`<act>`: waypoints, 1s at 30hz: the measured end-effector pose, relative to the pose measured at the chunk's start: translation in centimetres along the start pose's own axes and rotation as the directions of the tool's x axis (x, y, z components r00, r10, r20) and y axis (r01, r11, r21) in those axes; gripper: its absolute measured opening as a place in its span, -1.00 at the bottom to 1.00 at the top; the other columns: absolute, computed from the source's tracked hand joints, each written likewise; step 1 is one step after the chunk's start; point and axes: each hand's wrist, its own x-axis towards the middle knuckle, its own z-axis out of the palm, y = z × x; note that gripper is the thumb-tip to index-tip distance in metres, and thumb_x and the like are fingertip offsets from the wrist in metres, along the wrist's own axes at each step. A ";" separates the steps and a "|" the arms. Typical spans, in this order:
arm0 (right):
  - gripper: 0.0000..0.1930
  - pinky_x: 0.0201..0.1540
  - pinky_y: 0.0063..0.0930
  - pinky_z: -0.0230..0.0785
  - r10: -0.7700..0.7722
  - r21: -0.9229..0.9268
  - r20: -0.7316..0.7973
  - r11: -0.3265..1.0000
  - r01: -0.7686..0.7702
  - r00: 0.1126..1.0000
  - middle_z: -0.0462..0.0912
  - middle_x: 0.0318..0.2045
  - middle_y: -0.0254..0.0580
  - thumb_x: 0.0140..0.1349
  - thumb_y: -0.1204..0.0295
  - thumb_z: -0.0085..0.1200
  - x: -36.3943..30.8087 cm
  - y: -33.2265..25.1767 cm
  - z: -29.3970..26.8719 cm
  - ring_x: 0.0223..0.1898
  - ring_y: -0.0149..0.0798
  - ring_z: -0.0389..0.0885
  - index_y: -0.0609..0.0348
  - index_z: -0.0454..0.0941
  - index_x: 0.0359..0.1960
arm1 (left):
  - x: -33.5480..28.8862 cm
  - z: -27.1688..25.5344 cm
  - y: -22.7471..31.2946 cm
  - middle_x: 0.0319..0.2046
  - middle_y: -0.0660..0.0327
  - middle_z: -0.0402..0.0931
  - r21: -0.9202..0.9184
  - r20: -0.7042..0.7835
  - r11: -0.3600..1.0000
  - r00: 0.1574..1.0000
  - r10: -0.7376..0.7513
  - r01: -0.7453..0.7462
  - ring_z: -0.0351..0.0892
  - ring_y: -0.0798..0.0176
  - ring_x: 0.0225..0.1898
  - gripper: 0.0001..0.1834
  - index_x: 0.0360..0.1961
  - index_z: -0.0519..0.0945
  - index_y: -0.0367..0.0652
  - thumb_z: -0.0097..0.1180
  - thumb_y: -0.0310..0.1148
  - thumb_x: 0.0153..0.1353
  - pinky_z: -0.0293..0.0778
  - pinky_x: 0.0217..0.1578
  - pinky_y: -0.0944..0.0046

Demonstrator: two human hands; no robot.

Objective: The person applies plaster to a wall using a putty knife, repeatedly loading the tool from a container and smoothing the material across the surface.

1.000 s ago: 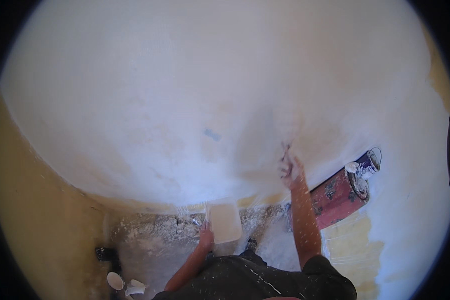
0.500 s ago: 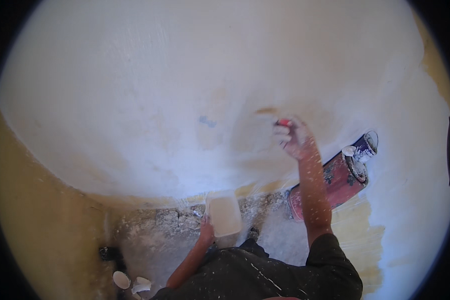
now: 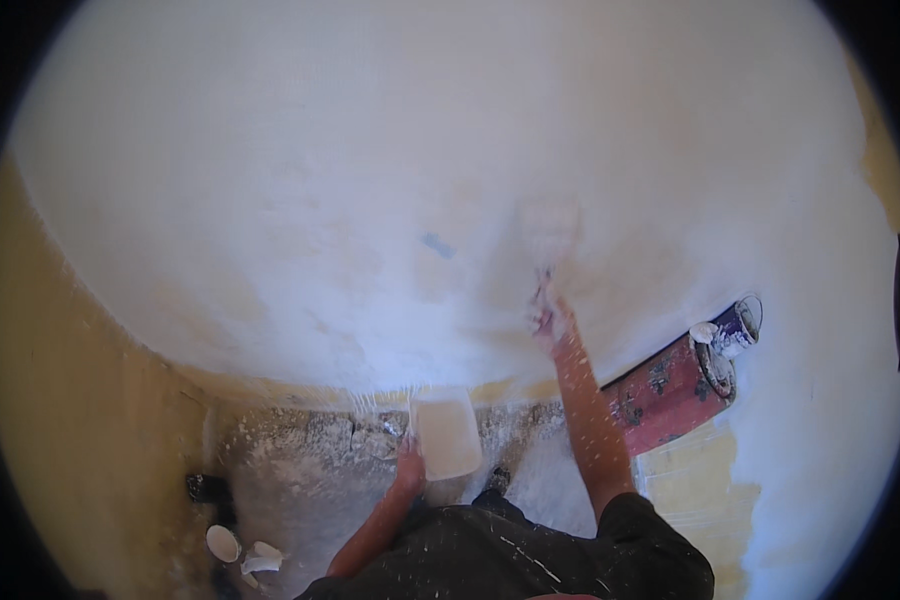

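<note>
My right hand [image 3: 550, 320], speckled with white, grips the handle of a wide paintbrush [image 3: 552, 222]. The brush points up in front of the white-coated wall [image 3: 300, 160], and its head is smeared by motion; whether it touches the wall I cannot tell. At waist height my left hand [image 3: 409, 466] is closed on the left side of a pale rectangular tub [image 3: 448, 436]. What the tub holds is hard to make out. A small grey-blue patch [image 3: 438, 244] shows on the wall to the left of the brush.
A red drum [image 3: 675, 397] stands at the right, with a dark paint can [image 3: 738, 328] on it. Down at the lower left are an oval white container [image 3: 223, 544] and a black object [image 3: 208, 488]. White spatter covers the floor [image 3: 310, 500] along the wall's foot.
My right hand has moved left and down, and the brush has turned from edge-on to broad side on. My left hand keeps hold of the tub. The view has shifted slightly.
</note>
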 end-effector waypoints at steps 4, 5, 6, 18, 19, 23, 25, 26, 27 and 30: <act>-0.56 -0.60 -0.70 0.14 0.208 0.206 -0.098 0.961 -0.184 0.973 0.40 -0.34 -0.52 0.20 0.21 0.02 -3.5 11.9 -8.1 -0.58 -0.56 0.26 -0.04 0.29 0.10 | 0.1 -0.2 -0.8 0.08 0.11 0.25 0.045 -0.111 0.999 0.994 -0.013 0.018 0.22 0.25 0.08 -0.53 0.21 0.13 -0.26 -0.29 -0.29 0.34 0.14 0.10 0.31; -0.59 -0.60 -0.68 0.15 0.262 0.192 -0.148 0.954 -0.232 0.954 0.41 -0.33 -0.50 0.20 0.22 0.02 -4.6 13.9 -8.5 -0.58 -0.55 0.28 -0.04 0.31 0.07 | -0.2 -0.2 -0.3 0.09 0.10 0.24 0.047 -0.119 0.999 0.993 -0.002 0.008 0.21 0.24 0.09 -0.53 0.21 0.12 -0.27 -0.30 -0.29 0.34 0.13 0.10 0.31; -0.62 -0.60 -0.67 0.16 0.309 0.180 -0.203 0.944 -0.275 0.929 0.42 -0.31 -0.48 0.20 0.22 0.02 -5.4 15.4 -8.8 -0.58 -0.54 0.29 -0.03 0.33 0.03 | -0.9 0.0 0.3 0.10 0.10 0.23 0.051 -0.124 0.999 0.992 0.006 0.001 0.21 0.24 0.09 -0.53 0.21 0.12 -0.29 -0.31 -0.29 0.34 0.13 0.11 0.31; -0.70 -0.62 -0.53 0.21 0.366 0.277 0.016 0.893 -0.356 0.931 0.46 -0.57 -0.30 0.24 0.21 -0.13 -0.3 4.9 -4.0 -0.63 -0.39 0.34 0.07 0.37 -0.59 | -1.8 0.7 1.5 0.06 0.15 0.28 0.061 -0.046 0.997 0.998 -0.048 0.051 0.27 0.28 0.02 -0.55 0.18 0.19 -0.26 -0.30 -0.24 0.35 0.21 0.04 0.30; -0.71 -0.60 -0.54 0.21 0.290 0.271 0.045 0.918 -0.291 0.956 0.47 -0.53 -0.29 0.24 0.22 -0.13 -0.4 1.4 -0.9 -0.61 -0.40 0.34 0.09 0.39 -0.57 | -1.7 0.7 1.7 0.05 0.15 0.28 0.044 -0.020 0.998 0.999 -0.049 0.050 0.28 0.29 0.01 -0.56 0.17 0.20 -0.25 -0.29 -0.25 0.35 0.23 0.03 0.30; -0.78 -0.57 -0.60 0.21 0.020 0.207 0.121 0.977 -0.045 0.992 0.45 -0.34 -0.23 0.21 0.31 -0.11 -4.7 -11.0 9.0 -0.54 -0.43 0.30 0.22 0.43 -0.41 | -1.3 1.6 1.7 0.02 0.16 0.30 0.011 -0.056 0.999 0.997 -0.047 0.047 0.29 0.30 0.00 -0.57 0.18 0.18 -0.23 -0.27 -0.27 0.34 0.25 0.01 0.29; -0.73 -0.57 -0.63 0.20 -0.104 0.191 0.207 0.980 0.064 0.973 0.43 -0.30 -0.23 0.21 0.36 -0.11 -7.0 -13.8 12.0 -0.53 -0.45 0.28 0.31 0.38 -0.17 | -0.9 0.7 0.4 0.01 0.16 0.30 0.010 -0.095 0.999 0.995 -0.036 0.037 0.29 0.29 0.00 -0.56 0.19 0.16 -0.22 -0.26 -0.27 0.34 0.25 0.02 0.28; -0.67 -0.58 -0.64 0.20 -0.141 0.157 0.239 0.982 0.105 0.961 0.42 -0.29 -0.23 0.21 0.38 -0.11 -7.8 -14.7 13.5 -0.53 -0.46 0.27 0.34 0.31 -0.05 | -0.6 -0.2 -0.5 0.01 0.16 0.30 0.002 -0.072 0.999 0.997 -0.035 0.036 0.30 0.29 0.01 -0.55 0.20 0.14 -0.21 -0.26 -0.27 0.33 0.25 0.02 0.28; -0.58 -0.58 -0.66 0.20 -0.174 0.125 0.280 0.982 0.144 0.944 0.41 -0.28 -0.24 0.21 0.40 -0.11 -8.0 -15.0 14.4 -0.52 -0.47 0.27 0.37 0.24 0.06 | -0.1 -1.4 -1.6 0.01 0.15 0.30 -0.007 -0.054 1.000 0.998 -0.027 0.026 0.30 0.28 0.01 -0.54 0.21 0.13 -0.20 -0.25 -0.27 0.33 0.25 0.03 0.27; -0.41 -0.58 -0.70 0.20 -0.244 -0.037 0.336 0.962 0.272 0.910 0.39 -0.30 -0.31 0.22 0.42 -0.09 -7.6 -13.5 14.4 -0.53 -0.53 0.24 0.30 -0.01 0.24 | 0.9 -3.5 -2.9 0.03 0.14 0.28 -0.012 -0.018 1.000 1.000 0.002 -0.002 0.29 0.25 0.02 -0.53 0.22 0.09 -0.19 -0.26 -0.28 0.33 0.23 0.05 0.26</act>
